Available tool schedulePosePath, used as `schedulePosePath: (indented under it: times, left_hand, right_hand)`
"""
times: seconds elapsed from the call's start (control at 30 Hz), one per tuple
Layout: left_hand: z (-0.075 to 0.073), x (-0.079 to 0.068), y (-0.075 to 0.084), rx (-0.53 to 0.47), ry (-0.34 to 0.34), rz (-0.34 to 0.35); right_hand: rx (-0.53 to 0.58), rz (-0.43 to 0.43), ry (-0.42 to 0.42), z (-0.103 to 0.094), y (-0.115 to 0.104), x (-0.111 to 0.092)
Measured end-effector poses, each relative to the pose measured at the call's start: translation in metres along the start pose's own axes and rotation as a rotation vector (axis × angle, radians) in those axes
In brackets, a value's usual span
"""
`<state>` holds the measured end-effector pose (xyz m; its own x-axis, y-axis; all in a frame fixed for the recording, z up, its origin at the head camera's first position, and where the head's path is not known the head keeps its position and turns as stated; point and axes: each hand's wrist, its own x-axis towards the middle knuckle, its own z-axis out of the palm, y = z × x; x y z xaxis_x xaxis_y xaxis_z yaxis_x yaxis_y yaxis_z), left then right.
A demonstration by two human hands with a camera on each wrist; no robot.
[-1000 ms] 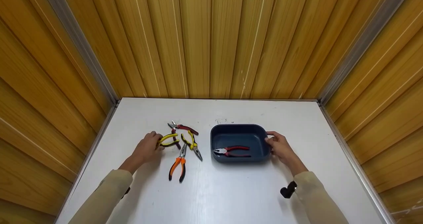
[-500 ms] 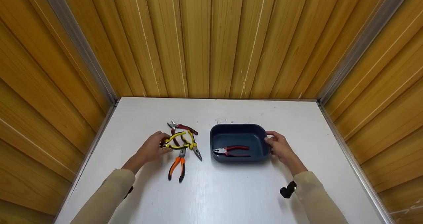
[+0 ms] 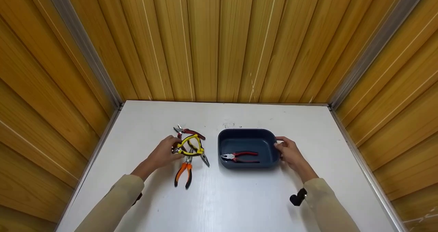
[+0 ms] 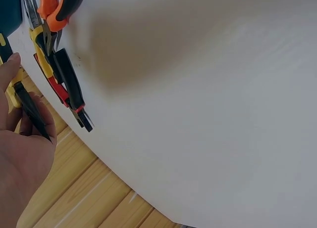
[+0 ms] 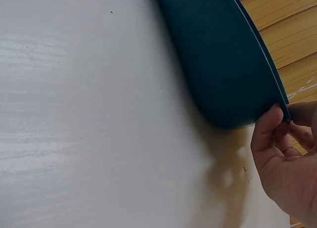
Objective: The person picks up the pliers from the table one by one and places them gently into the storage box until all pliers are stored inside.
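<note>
My left hand (image 3: 164, 153) grips yellow-and-black pliers (image 3: 188, 153) by the head, the spread handles pointing right. In the head view they overlap yellow-handled long-nose pliers (image 3: 205, 159) on the table. Black and yellow parts of the gripped pliers (image 4: 30, 109) show between thumb and fingers in the left wrist view. My right hand (image 3: 289, 153) pinches the right end of a dark blue rectangular tray (image 3: 247, 130), thumb at its rim in the right wrist view. Red-handled pliers (image 3: 246, 153) lie inside the tray with their head to the left.
Orange-and-black long-nose pliers (image 3: 184, 168) lie nearest the front, handles forward. Behind them are red-handled pliers (image 3: 195, 132) with spread handles. Everything stands on a white table (image 3: 232, 204), with wood-patterned walls (image 3: 219, 47) behind and at both sides.
My left hand has moved right with the yellow-and-black pliers, from left of the group to over the other pliers. The right hand and the tray stay where they were.
</note>
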<state>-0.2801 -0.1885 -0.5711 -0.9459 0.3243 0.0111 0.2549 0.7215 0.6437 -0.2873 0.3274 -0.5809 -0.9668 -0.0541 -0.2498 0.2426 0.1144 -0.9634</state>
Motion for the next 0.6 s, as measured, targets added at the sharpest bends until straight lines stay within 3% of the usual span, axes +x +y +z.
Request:
schedulePosePath:
  times: [0.27, 0.6]
  left_hand:
    - [0.004, 0.002, 0.008, -0.049, -0.013, 0.004]
    - [0.009, 0.005, 0.019, -0.108, -0.014, -0.027]
  right_hand:
    - [-0.023, -0.025, 0.041, -0.002, 0.018, 0.012]
    - [-0.03, -0.035, 0.047, -0.003, 0.017, 0.01]
